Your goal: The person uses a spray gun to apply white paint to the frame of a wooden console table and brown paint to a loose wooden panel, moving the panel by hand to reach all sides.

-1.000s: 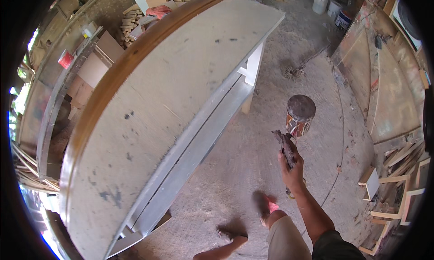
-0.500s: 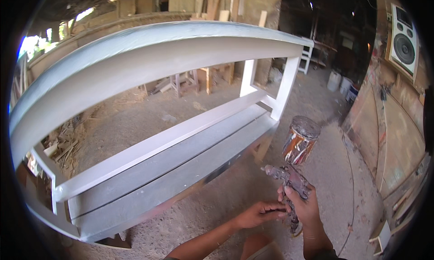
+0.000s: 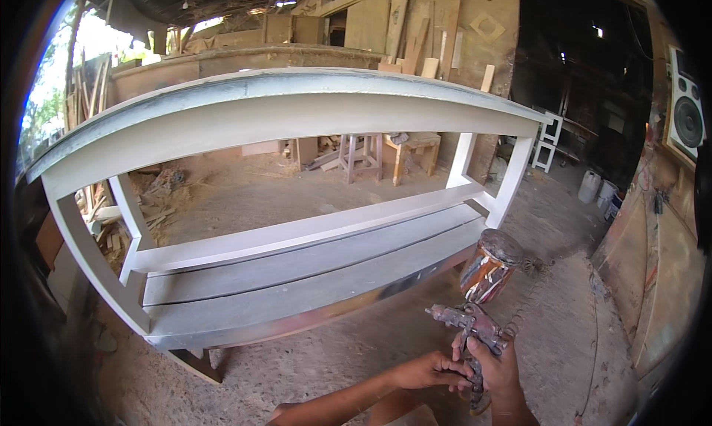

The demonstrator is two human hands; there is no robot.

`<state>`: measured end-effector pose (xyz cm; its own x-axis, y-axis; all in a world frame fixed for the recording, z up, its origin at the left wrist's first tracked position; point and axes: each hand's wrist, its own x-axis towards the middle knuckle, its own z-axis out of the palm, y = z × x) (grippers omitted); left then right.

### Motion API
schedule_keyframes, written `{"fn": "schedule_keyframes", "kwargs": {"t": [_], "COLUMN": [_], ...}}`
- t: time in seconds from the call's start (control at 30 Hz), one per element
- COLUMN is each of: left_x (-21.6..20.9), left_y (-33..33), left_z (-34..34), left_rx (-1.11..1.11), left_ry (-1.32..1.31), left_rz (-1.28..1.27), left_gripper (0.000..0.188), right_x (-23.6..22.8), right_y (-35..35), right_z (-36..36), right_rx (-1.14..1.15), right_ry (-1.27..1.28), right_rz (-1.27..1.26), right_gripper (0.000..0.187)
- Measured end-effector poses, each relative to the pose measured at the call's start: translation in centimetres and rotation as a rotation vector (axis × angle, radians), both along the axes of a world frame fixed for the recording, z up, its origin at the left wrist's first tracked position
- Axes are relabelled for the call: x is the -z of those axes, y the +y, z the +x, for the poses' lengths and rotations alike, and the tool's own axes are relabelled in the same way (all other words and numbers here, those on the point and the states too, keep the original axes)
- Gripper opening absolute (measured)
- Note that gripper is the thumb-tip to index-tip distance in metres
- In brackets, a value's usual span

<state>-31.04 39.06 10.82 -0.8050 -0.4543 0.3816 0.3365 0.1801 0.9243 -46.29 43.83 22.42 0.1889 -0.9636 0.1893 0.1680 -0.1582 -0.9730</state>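
My right hand (image 3: 498, 370) is wrapped round the handle of a paint-crusted spray gun (image 3: 475, 324), its nozzle pointing left. Above the gun body sits a round paint cup (image 3: 489, 266), streaked brown and white, with a dark lid. At the lower handle, the fingers of my left hand (image 3: 434, 370) are closed against the gun; their exact grip is partly hidden. Beyond the gun stands a long white-painted table (image 3: 297, 114) with a white lower stretcher (image 3: 319, 229). Its frame rests about a low grey plank bench (image 3: 311, 278), left of the gun.
A thin hose or cord (image 3: 593, 344) trails over the dusty floor at right. Behind the table are a small stool (image 3: 361, 157), a small wooden table (image 3: 411, 153) and scrap wood. A loudspeaker (image 3: 688, 118) hangs on the right wall; pale containers (image 3: 589, 186) stand farther back.
The view has tilted up and shifted, so more of the table and back wall shows. Both hands stay at the spray gun, which sits slightly lower in the picture.
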Motion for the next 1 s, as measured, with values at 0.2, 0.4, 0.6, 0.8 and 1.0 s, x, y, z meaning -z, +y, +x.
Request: {"fn": "schedule_keyframes", "kwargs": {"t": [0.2,0.4,0.6,0.8,1.0], "left_x": [0.6,0.0,0.8,6.2,7.4], "left_y": [1.5,2.2,3.4,5.3,6.5], "left_z": [2.1,3.4,4.1,2.7,1.2], "left_rx": [-0.05,-0.102,-0.224,-0.24,-0.174], "left_ry": [-0.081,-0.116,-0.126,-0.488,-0.735], "left_rz": [0.045,0.06,-0.041,-0.495,-0.667], "left_gripper": [0.021,0.022,0.047,0.064,0.064], "right_x": [1.6,0.8,1.2,4.0,4.5], "right_y": [-0.2,0.5,-1.7,-14.1,-23.3], "right_z": [1.1,2.5,1.2,-6.5,-9.9], "right_rx": [-0.074,-0.079,0.196,0.68,0.99], "right_ry": [0.006,0.0,0.225,0.399,0.522], "right_rz": [-0.092,-0.088,-0.049,-0.303,-0.508], "right_gripper": [0.019,0.018,0.02,0.04,0.047]}}
